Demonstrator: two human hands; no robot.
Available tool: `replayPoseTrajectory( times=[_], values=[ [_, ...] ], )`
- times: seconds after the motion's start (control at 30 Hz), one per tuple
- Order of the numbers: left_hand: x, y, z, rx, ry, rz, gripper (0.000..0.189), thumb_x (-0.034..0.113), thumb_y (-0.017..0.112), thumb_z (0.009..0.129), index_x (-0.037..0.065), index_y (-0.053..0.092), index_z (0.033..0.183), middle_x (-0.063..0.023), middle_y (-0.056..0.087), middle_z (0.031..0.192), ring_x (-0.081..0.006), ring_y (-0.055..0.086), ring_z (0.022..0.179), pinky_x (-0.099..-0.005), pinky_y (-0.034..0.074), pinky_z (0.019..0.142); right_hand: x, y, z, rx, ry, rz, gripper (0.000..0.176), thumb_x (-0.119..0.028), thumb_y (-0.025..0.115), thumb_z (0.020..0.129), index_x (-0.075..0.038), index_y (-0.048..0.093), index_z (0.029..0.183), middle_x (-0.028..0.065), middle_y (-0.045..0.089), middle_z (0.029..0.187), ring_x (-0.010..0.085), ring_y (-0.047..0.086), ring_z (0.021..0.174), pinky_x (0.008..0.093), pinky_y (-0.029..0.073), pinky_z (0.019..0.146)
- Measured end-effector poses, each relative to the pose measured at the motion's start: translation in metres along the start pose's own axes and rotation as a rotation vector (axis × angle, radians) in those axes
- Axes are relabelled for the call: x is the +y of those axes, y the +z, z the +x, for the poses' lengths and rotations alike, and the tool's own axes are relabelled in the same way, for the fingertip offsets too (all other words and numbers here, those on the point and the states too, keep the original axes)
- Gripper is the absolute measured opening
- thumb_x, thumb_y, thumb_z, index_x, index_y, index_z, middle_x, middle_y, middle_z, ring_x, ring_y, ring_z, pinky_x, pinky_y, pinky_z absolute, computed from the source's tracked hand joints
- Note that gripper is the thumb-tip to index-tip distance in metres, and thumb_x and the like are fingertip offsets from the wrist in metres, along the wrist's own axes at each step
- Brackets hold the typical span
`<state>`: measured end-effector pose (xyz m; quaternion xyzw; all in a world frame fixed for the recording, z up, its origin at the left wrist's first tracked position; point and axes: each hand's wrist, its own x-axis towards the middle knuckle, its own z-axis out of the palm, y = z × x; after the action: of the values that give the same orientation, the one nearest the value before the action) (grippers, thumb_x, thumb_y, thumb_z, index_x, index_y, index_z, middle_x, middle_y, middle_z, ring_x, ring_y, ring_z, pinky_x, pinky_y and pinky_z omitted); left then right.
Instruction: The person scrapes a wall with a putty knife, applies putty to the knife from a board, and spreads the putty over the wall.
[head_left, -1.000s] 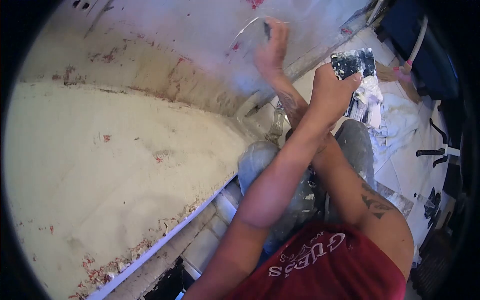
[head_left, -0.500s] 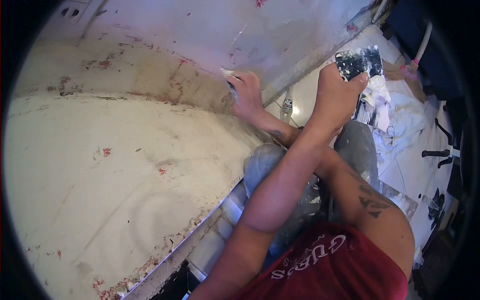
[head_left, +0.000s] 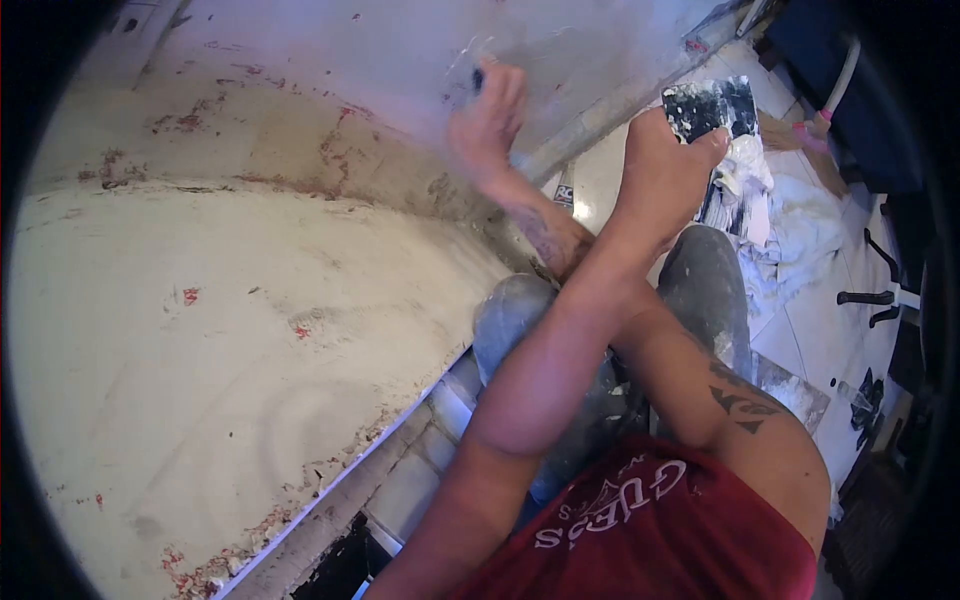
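My arms are crossed. My left hand [head_left: 672, 160] is closed around a dark flat board [head_left: 712, 105], thumb on top, with thick white putty [head_left: 745, 175] heaped on its lower part. My right hand [head_left: 490, 115] reaches across to the wall [head_left: 400, 60], fingers closed on a small putty scraper [head_left: 478, 78]. Only a dark bit of the scraper shows; the fingers and blur hide the rest. A wet, curved smear of putty lies on the wall just above that hand.
A curved cream surface [head_left: 220, 360] with chipped red patches fills the left. A glass bottle [head_left: 564, 193] stands partly behind my right forearm. White-smeared sheeting [head_left: 800, 225] lies on the tiled floor. Black-handled objects [head_left: 868, 298] and a pink-banded hose [head_left: 820, 125] are at the right.
My right hand has moved up along the wall with the scraper, and a fresh smear shows there. My left hand with the board has shifted slightly up and left in view.
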<state>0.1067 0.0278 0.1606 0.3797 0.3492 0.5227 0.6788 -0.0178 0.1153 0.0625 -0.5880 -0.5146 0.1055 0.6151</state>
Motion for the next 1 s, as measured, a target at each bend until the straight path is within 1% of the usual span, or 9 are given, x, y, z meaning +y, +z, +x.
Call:
replayPoseTrajectory(
  times=[0.13,0.23,0.33,0.4,0.47,0.73,0.8,0.87,1.0],
  values=[
    [-0.001,0.002,0.001,-0.006,0.004,0.027,0.013,-0.001,0.061,0.078,-0.004,0.063,0.091,-0.0038,0.064,0.078,-0.01,0.059,0.066,-0.025,0.047,0.06,-0.012,-0.025,-0.037,-0.285,-0.14,0.157,0.048,0.005,0.052,0.068,0.0,0.046,0.115,0.0163,0.043,0.109,0.0303,0.044,0.103,0.0393,0.036,0.088],
    [0.001,0.0,0.002,0.009,-0.019,0.041,0.012,-0.001,0.061,0.078,-0.004,0.063,0.09,-0.0044,0.064,0.078,-0.0105,0.059,0.066,-0.0254,0.048,0.06,0.023,-0.033,-0.04,-0.204,-0.123,0.48,0.051,0.008,0.045,0.068,-0.001,0.045,0.118,0.0141,0.045,0.111,0.0247,0.048,0.1,0.0355,0.04,0.086],
    [0.013,0.0,-0.002,0.024,-0.01,0.153,0.015,0.0,0.062,0.076,-0.004,0.062,0.091,-0.0078,0.064,0.08,-0.0134,0.059,0.071,-0.0282,0.047,0.066,0.102,-0.043,-0.005,0.074,0.215,0.508,0.054,0.011,0.041,0.068,-0.004,0.044,0.121,0.0109,0.047,0.109,0.0213,0.051,0.094,0.0326,0.044,0.08],
    [0.021,0.001,-0.006,0.038,0.032,0.25,0.017,0.001,0.063,0.075,-0.004,0.061,0.091,-0.0095,0.063,0.082,-0.015,0.06,0.073,-0.0295,0.047,0.069,0.141,-0.065,0.022,0.15,0.394,0.369,0.054,0.009,0.042,0.069,-0.004,0.044,0.121,0.0112,0.047,0.109,0.0222,0.051,0.094,0.0334,0.044,0.081],
    [0.019,0.004,-0.005,0.053,0.098,0.278,0.017,0.001,0.063,0.075,-0.004,0.061,0.091,-0.0098,0.064,0.082,-0.0153,0.06,0.073,-0.0296,0.047,0.069,0.164,-0.075,0.043,0.168,0.459,0.262,0.054,0.007,0.043,0.069,-0.005,0.043,0.122,0.0116,0.047,0.11,0.023,0.052,0.095,0.0343,0.044,0.081],
    [0.011,0.004,-0.004,0.04,0.148,0.223,0.017,0.001,0.063,0.075,-0.004,0.061,0.091,-0.011,0.064,0.086,-0.0164,0.061,0.073,-0.03,0.048,0.069,0.163,-0.044,0.085,0.089,0.469,0.058,0.054,0.001,0.049,0.071,-0.007,0.042,0.123,0.0129,0.047,0.112,0.0264,0.053,0.097,0.0376,0.044,0.083],
    [0.007,0.003,-0.003,0.029,0.118,0.204,0.014,0.003,0.063,0.076,-0.003,0.062,0.088,-0.0112,0.065,0.079,-0.0179,0.061,0.071,-0.0315,0.047,0.069,0.155,-0.036,0.086,0.058,0.453,0.031,0.054,-0.001,0.051,0.071,-0.007,0.042,0.124,0.0132,0.047,0.112,0.0273,0.053,0.097,0.0384,0.044,0.083],
    [0.0,0.002,0.002,0.002,0.011,0.096,0.013,0.003,0.063,0.076,-0.003,0.062,0.087,-0.0111,0.065,0.077,-0.0179,0.061,0.07,-0.0323,0.046,0.068,0.141,-0.027,0.085,0.029,0.43,0.011,0.054,-0.002,0.052,0.071,-0.008,0.042,0.124,0.0135,0.047,0.113,0.0281,0.054,0.097,0.0392,0.044,0.083],
    [0.002,0.001,0.003,0.007,-0.027,0.152,0.013,0.003,0.064,0.075,-0.003,0.062,0.087,-0.0126,0.065,0.077,-0.0187,0.062,0.071,-0.0328,0.046,0.068,0.094,-0.014,0.063,-0.021,0.332,-0.007,0.055,-0.005,0.055,0.072,-0.009,0.041,0.125,0.0147,0.046,0.114,0.0311,0.053,0.1,0.0415,0.043,0.086]
  ],
)
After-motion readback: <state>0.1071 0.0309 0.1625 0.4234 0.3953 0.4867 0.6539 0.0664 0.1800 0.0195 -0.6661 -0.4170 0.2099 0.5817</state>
